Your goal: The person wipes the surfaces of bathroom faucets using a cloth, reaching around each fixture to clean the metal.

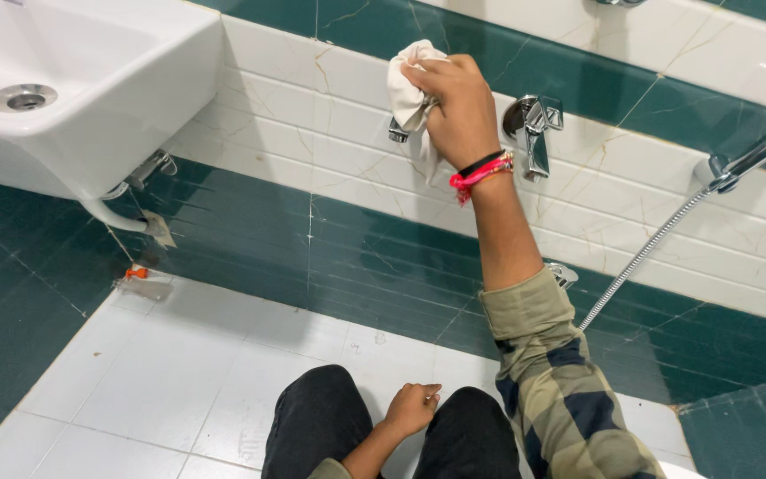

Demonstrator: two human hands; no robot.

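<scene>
Green-and-white tiled wall at 12 o'clock bears 2 taps [534, 129], where the right hand [458, 106] clamps a white cloth [408, 84] against the left one, while the left hand [411, 408] rests loosely curled on the knee [321, 404].

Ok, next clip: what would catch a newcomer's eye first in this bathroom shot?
The right hand, raised at upper centre, presses a white cloth against a chrome tap on the white-and-green tiled wall; red and black bands circle its wrist. The white washbasin fills the upper left corner. At the bottom, the left hand rests on the person's dark-trousered knee, empty.
</scene>
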